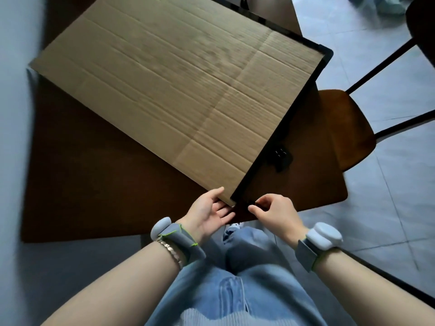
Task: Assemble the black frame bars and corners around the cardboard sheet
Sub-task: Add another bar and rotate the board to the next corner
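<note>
Head view, brown table [98, 184], cardboard sheet [176, 90], wooden chair [348, 128], seemingly tiled floor [388, 196]

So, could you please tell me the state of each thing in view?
Cardboard sheet: flat on the table, framed on two edges.
Right frame bar: fitted.
Far corner piece: fitted.
Spare corner pieces: loose on table.
Left hand: open, steadying the near corner.
Right hand: pinching a small black piece.

Left hand [209, 212] open-palmed, right hand [274, 211] pinching.

Cardboard sheet [169, 90] on table [94, 184], frame bar [282, 128] along its right edge, perhaps loose corners [279, 156] beside
</note>
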The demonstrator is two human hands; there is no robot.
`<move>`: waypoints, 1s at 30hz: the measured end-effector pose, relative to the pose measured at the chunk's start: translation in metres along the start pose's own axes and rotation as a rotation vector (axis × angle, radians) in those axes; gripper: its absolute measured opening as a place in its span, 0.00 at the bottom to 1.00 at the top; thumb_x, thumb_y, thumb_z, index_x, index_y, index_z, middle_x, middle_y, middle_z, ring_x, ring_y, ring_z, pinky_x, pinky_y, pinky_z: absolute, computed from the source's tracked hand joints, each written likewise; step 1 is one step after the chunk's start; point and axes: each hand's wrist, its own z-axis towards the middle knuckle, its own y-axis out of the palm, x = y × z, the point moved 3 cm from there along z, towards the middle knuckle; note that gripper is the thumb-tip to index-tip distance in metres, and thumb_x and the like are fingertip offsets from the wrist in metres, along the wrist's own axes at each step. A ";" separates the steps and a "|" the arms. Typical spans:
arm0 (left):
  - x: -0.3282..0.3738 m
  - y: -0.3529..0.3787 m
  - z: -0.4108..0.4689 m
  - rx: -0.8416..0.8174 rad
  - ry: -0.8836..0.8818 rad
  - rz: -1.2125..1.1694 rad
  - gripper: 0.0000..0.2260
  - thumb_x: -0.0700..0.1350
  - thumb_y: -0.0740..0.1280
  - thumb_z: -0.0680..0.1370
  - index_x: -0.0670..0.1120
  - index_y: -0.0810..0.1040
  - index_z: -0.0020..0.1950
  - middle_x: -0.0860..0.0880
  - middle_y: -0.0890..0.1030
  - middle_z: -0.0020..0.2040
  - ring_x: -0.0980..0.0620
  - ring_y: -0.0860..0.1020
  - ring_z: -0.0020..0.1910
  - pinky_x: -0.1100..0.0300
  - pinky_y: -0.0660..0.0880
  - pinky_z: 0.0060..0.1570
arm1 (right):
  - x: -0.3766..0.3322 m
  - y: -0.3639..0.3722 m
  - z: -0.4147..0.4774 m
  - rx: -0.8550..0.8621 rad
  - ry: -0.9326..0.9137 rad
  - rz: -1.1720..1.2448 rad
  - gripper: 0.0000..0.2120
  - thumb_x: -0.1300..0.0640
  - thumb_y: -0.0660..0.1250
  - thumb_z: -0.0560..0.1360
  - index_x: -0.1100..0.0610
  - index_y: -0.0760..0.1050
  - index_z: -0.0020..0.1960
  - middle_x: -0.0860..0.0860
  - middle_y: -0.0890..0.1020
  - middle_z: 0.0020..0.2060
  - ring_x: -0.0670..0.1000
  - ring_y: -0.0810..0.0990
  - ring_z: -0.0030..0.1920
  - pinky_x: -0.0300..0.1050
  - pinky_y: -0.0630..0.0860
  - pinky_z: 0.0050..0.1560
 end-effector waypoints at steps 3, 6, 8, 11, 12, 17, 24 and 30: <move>-0.008 0.000 0.007 0.032 0.041 0.116 0.02 0.36 0.62 0.79 0.41 0.71 0.49 0.43 0.78 0.47 0.47 0.78 0.46 0.49 0.72 0.56 | 0.002 0.002 -0.008 0.054 -0.034 -0.008 0.13 0.49 0.69 0.72 0.57 0.81 0.50 0.52 0.84 0.46 0.52 0.81 0.49 0.44 0.76 0.50; -0.006 -0.008 0.011 0.082 0.135 0.254 0.09 0.33 0.64 0.77 0.44 0.67 0.43 0.44 0.79 0.41 0.50 0.79 0.41 0.51 0.76 0.51 | -0.001 0.006 -0.014 0.103 -0.123 -0.050 0.14 0.49 0.69 0.72 0.57 0.80 0.52 0.53 0.83 0.47 0.53 0.80 0.50 0.47 0.76 0.51; -0.003 -0.011 0.012 0.063 0.187 0.341 0.09 0.33 0.65 0.76 0.43 0.68 0.43 0.44 0.80 0.41 0.51 0.80 0.40 0.57 0.78 0.45 | -0.004 0.012 -0.019 0.126 -0.193 -0.118 0.14 0.50 0.69 0.72 0.58 0.80 0.52 0.54 0.82 0.46 0.54 0.79 0.49 0.48 0.76 0.50; -0.003 -0.018 0.017 0.035 0.252 0.466 0.08 0.33 0.67 0.75 0.42 0.70 0.48 0.45 0.81 0.43 0.54 0.82 0.37 0.65 0.79 0.34 | -0.003 0.025 -0.024 0.185 -0.285 -0.183 0.12 0.52 0.71 0.70 0.60 0.80 0.46 0.56 0.81 0.39 0.58 0.81 0.41 0.51 0.78 0.40; -0.002 -0.018 0.018 0.030 0.282 0.495 0.08 0.34 0.68 0.75 0.42 0.70 0.48 0.45 0.81 0.42 0.55 0.82 0.36 0.66 0.78 0.32 | -0.004 0.025 -0.023 0.206 -0.302 -0.196 0.11 0.52 0.71 0.68 0.60 0.80 0.44 0.56 0.81 0.37 0.58 0.81 0.39 0.50 0.78 0.36; -0.002 -0.022 0.023 -0.012 0.409 0.629 0.07 0.34 0.68 0.75 0.41 0.71 0.48 0.45 0.81 0.41 0.57 0.82 0.35 0.67 0.76 0.31 | -0.004 0.030 -0.021 0.297 -0.354 -0.224 0.12 0.51 0.69 0.64 0.60 0.80 0.39 0.55 0.80 0.31 0.57 0.80 0.32 0.47 0.78 0.29; -0.003 -0.022 0.027 0.034 0.500 0.667 0.09 0.33 0.69 0.74 0.40 0.70 0.46 0.42 0.80 0.40 0.51 0.81 0.37 0.64 0.78 0.33 | -0.004 0.037 -0.016 0.308 -0.432 -0.252 0.11 0.52 0.69 0.64 0.60 0.80 0.40 0.55 0.79 0.32 0.58 0.79 0.30 0.46 0.77 0.26; -0.002 -0.021 0.024 0.037 0.486 0.626 0.09 0.32 0.69 0.73 0.39 0.70 0.46 0.41 0.80 0.41 0.49 0.81 0.37 0.63 0.80 0.34 | -0.007 0.040 -0.016 0.294 -0.510 -0.277 0.10 0.53 0.69 0.65 0.60 0.80 0.41 0.55 0.79 0.33 0.57 0.78 0.28 0.45 0.75 0.22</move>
